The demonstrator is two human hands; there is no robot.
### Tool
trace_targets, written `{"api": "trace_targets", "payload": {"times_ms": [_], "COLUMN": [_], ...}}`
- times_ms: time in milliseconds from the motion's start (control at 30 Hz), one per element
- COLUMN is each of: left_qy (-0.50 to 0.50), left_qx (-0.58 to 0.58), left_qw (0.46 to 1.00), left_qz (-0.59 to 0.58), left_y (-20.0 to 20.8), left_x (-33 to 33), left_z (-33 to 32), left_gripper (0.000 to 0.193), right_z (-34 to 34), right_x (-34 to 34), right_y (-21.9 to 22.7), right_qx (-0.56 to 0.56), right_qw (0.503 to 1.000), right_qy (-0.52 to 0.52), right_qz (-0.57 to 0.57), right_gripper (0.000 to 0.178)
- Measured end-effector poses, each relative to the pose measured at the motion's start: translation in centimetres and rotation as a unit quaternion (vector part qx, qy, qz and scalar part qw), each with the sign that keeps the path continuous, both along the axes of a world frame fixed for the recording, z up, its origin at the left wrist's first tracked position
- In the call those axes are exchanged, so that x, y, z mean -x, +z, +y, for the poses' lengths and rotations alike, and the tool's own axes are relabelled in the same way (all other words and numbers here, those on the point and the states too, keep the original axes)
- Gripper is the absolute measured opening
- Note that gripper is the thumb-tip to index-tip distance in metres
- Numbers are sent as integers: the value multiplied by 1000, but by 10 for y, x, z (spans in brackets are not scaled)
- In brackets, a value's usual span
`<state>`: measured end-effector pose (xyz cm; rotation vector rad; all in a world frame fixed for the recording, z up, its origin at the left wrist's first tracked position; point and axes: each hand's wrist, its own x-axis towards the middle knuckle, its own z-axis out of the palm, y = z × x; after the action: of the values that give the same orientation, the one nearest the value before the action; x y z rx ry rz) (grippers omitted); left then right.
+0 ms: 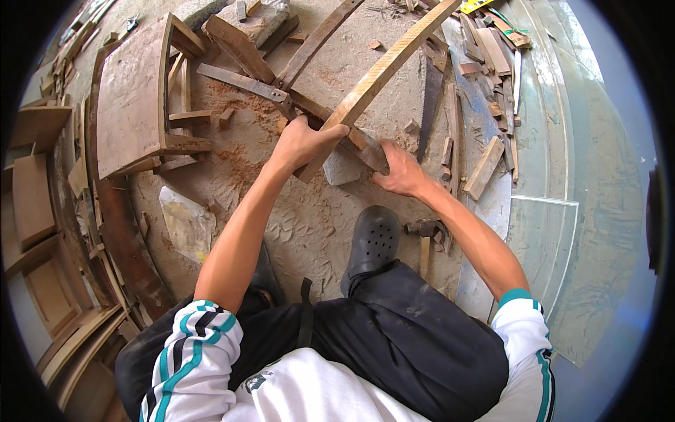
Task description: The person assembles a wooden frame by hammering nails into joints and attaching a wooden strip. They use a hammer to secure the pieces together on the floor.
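Observation:
My left hand (304,143) is closed around the lower part of a long, light wooden strip (390,68), which slants up to the far right. The strip crosses over a darker wooden bar (309,105) that belongs to a frame of old timber pieces. My right hand (402,169) grips the near right end of that bar, fingers wrapped round a worn wooden block (367,150) there. A curved dark slat (320,41) and a short wooden arm (242,82) join the frame on its far side. My palms and the undersides of the joints are hidden.
A hammer (425,228) lies beside my right shoe (374,235). Wood offcuts (485,167) lie along the right, near glass sheets (545,176). A wooden cabinet piece (133,102) stands at left, with stacked panels (34,200) beyond. Stone blocks (188,224) and sawdust lie on the ground.

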<state>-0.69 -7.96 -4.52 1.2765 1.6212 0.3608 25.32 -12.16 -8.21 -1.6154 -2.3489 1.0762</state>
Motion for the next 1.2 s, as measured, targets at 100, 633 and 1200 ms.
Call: {"api": "trace_targets", "payload": {"times_ms": [100,633,1200], "left_qy": [6,-56,-196], "left_qx": [-2,-15,-431], "left_qw": [1000,996,880], "left_qz": [-6,63,31], "left_y": [-3,3,3], "left_x": [0,6,17], "left_z": [0,7,-7], "left_gripper": [87,86,23], "right_z": [1,75,77], "right_x": [2,67,61], "right_y": [7,49,47], "right_qx": [-11,234,258], "right_qw": [999,905,881], "right_qy": [-4,-276,-274], "right_qz": [-34,222,287], "right_gripper": [75,49,37]}}
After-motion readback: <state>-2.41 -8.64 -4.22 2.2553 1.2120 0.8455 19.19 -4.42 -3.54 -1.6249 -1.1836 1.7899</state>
